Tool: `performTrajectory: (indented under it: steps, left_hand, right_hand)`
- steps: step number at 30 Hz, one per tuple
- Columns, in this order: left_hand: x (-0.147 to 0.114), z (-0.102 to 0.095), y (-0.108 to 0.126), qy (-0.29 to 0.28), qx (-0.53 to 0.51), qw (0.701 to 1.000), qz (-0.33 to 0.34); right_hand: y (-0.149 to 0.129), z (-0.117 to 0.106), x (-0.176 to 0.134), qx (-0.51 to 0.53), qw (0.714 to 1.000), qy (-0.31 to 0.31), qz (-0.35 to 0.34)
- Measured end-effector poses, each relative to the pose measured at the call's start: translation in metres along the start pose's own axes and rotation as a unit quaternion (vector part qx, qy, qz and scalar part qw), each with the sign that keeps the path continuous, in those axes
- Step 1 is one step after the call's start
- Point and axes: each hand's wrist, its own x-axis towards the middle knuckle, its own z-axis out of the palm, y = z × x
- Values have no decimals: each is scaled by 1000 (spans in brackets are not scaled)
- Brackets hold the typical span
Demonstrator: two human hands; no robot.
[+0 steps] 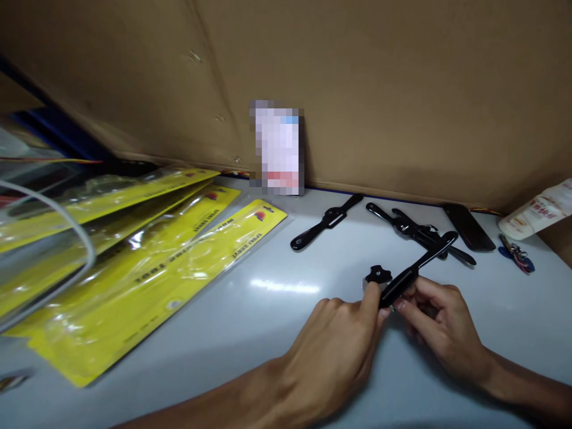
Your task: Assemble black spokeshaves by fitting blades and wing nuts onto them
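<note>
- Head view: grey counter [250,316];
- yellow blister packs [187,268] at the left;
- left hand [335,348] and right hand [449,330], pinching the black tool [401,284];
- that tool, slanting between them over the counter;
- lobed black plate [379,274] by the left hand

Brown wall [402,89], probably cardboard, behind pale grey tabletop [268,265]; light glare [286,286] mid-surface; blurry blue bar [60,137] left.
</note>
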Motion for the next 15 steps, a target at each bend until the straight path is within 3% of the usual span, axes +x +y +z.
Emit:
performTrajectory:
  steps: [9, 15]
  left_hand:
    - [-2, -1, 1, -4, -50, 999, -8]
    - [1, -4, 1, -9, -168, 983, -73]
  right_hand:
    - [1, 2, 0, 9, 1000, 1, 7]
    - [11, 0, 1, -130, 984, 31, -118]
